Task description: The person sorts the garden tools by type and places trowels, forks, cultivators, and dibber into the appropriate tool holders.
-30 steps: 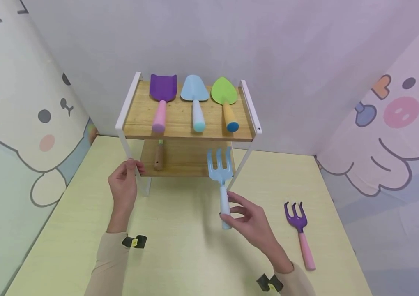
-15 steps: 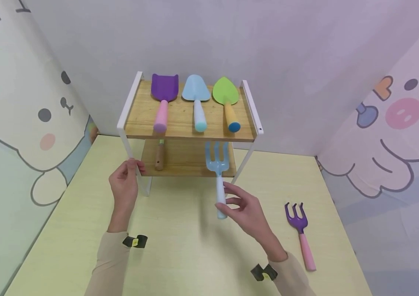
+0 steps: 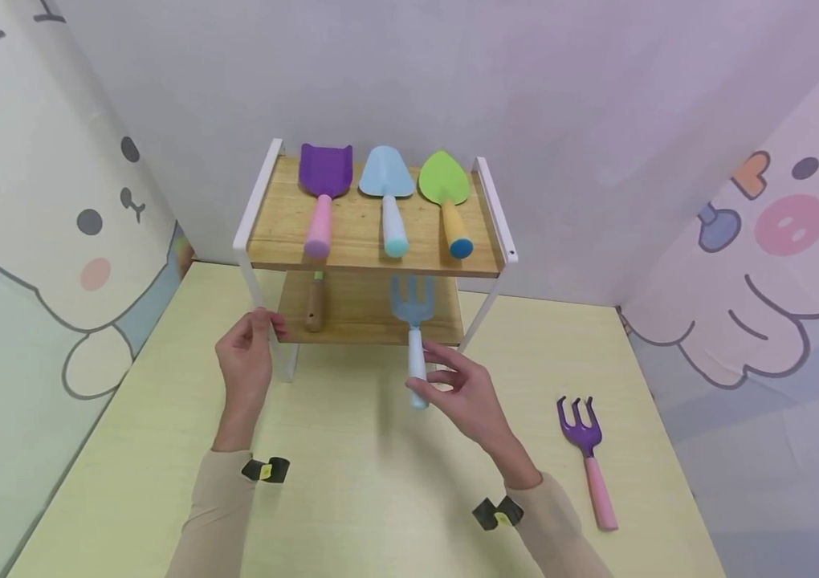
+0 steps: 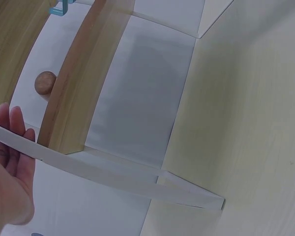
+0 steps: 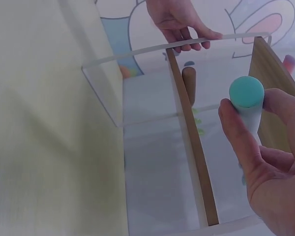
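My right hand [image 3: 458, 393] pinches the pale handle of a light blue garden fork [image 3: 415, 353] between thumb and fingers. Its three tines point away from me, over the lower shelf [image 3: 362, 329] of a two-tier rack and below the front edge of the upper one. In the right wrist view the handle's turquoise end cap [image 5: 246, 92] faces the camera. My left hand [image 3: 246, 353] grips the white left leg [image 4: 88, 169] of the rack. A brown-handled tool [image 3: 315, 305] lies on the lower shelf at the left, its head hidden under the upper shelf.
On the upper shelf [image 3: 359, 241] lie a purple shovel [image 3: 326, 170], a light blue trowel [image 3: 386, 172] and a green trowel [image 3: 444, 178], handles toward me. A purple fork with pink handle [image 3: 588, 457] rests on the table [image 3: 337, 482] at the right. A curtain [image 3: 395, 80] hangs behind.
My right hand has carried the light blue fork forward and to the left, so its tines are now over the lower shelf. The left hand stays on the rack's leg.
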`<control>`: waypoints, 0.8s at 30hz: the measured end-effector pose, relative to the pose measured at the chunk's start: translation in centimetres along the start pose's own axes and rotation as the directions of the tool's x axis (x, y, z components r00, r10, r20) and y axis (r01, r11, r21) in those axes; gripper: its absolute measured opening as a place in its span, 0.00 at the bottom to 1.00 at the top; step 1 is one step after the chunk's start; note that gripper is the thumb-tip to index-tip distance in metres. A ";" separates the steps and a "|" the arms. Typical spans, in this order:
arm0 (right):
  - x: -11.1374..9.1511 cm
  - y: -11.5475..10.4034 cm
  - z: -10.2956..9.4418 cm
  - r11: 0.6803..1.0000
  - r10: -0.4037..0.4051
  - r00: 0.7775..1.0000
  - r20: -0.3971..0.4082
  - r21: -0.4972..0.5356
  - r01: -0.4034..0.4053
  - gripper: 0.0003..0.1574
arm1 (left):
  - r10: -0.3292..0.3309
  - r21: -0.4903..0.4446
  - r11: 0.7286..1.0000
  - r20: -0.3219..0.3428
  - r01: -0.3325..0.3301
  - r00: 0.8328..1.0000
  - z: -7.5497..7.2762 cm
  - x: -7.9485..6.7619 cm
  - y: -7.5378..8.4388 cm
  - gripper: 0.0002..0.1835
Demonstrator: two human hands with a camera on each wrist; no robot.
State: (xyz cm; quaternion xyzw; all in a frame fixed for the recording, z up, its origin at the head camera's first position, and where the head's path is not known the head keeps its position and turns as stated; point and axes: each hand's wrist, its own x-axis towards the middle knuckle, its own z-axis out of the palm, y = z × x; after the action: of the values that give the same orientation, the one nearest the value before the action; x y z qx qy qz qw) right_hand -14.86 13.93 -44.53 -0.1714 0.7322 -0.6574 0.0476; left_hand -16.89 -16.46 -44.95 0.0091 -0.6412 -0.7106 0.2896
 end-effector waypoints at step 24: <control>4.5 -0.2 1.3 0.997 0.055 0.998 -0.024 -0.052 -0.057 0.31 | 0.022 0.014 1.000 0.007 -0.022 1.000 -1.0 0.6 -3.2 0.19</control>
State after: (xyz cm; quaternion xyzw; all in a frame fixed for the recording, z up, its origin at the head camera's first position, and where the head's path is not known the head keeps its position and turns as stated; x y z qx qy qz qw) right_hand -18.65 11.25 -43.79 -0.1445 0.7544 -0.6381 0.0530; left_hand -18.29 -17.60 -47.89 0.0016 -0.6472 -0.7029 0.2950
